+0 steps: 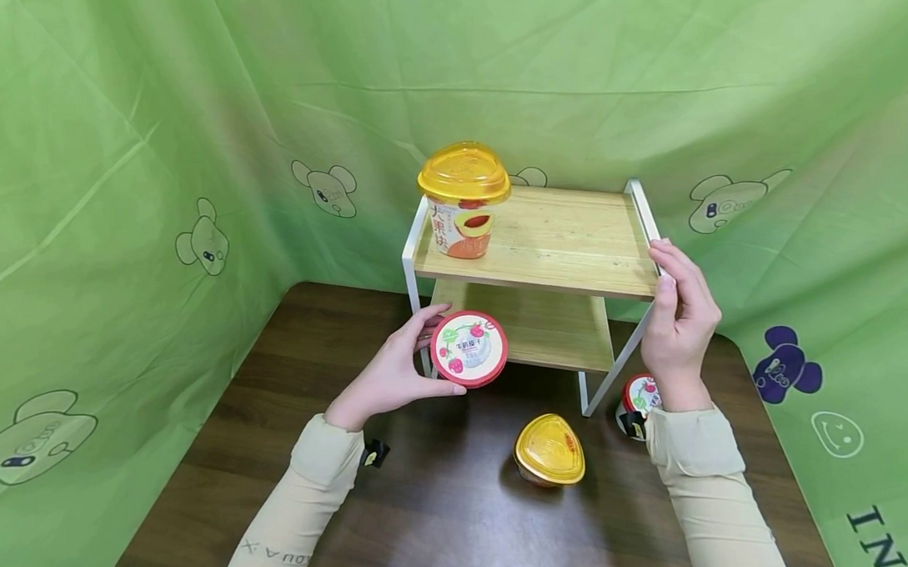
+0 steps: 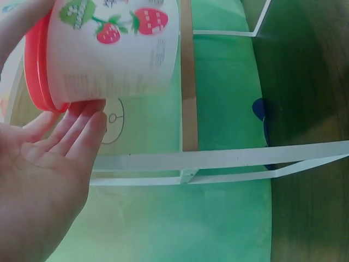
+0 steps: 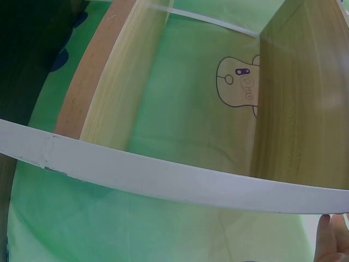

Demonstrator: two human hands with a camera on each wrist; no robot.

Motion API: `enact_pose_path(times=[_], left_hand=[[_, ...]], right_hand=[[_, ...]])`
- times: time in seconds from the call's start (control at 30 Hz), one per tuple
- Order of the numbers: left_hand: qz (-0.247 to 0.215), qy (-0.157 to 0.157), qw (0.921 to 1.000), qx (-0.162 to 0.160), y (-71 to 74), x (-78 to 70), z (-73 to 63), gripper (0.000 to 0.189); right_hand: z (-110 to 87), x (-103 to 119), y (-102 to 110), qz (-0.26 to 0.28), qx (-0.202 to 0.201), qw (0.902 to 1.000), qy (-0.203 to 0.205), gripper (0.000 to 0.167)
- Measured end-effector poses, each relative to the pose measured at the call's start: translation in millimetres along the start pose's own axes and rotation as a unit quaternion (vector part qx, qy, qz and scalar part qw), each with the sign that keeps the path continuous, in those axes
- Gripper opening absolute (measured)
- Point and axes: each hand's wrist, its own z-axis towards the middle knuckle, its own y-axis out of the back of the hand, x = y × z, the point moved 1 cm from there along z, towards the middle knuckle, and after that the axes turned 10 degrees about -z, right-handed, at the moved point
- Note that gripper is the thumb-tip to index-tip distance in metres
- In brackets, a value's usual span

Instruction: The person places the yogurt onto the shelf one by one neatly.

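Observation:
My left hand point(image 1: 393, 365) grips a white tub point(image 2: 117, 49) with a red rim and strawberry pictures, its round lid point(image 1: 469, 348) facing the head camera. The tub is held up in front of the lower shelf point(image 1: 530, 318) of a two-tier wooden rack with a white metal frame point(image 3: 163, 177). At the rack's right side, my right hand point(image 1: 680, 317) pinches the frame near the front corner of the upper shelf point(image 1: 565, 229). On that shelf's left end stands a fruit cup point(image 1: 462, 208) with a domed yellow lid.
A second yellow-lidded cup point(image 1: 550, 451) sits on the dark wooden table point(image 1: 431, 501) in front of the rack. Another red-lidded tub point(image 1: 640, 396) stands by the rack's right leg, partly behind my right wrist. Green printed cloth point(image 1: 157, 160) hangs behind and at both sides.

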Motion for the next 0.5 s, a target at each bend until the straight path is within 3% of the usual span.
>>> enact_pose_path(times=[0.5], left_hand=[[-0.005,-0.011,0.9999,-0.008,-10.2,4.4,6.6,0.097]], right_hand=[[0.1,0.3,-0.4,0.003,-0.002,1.0000,0.000,0.034]])
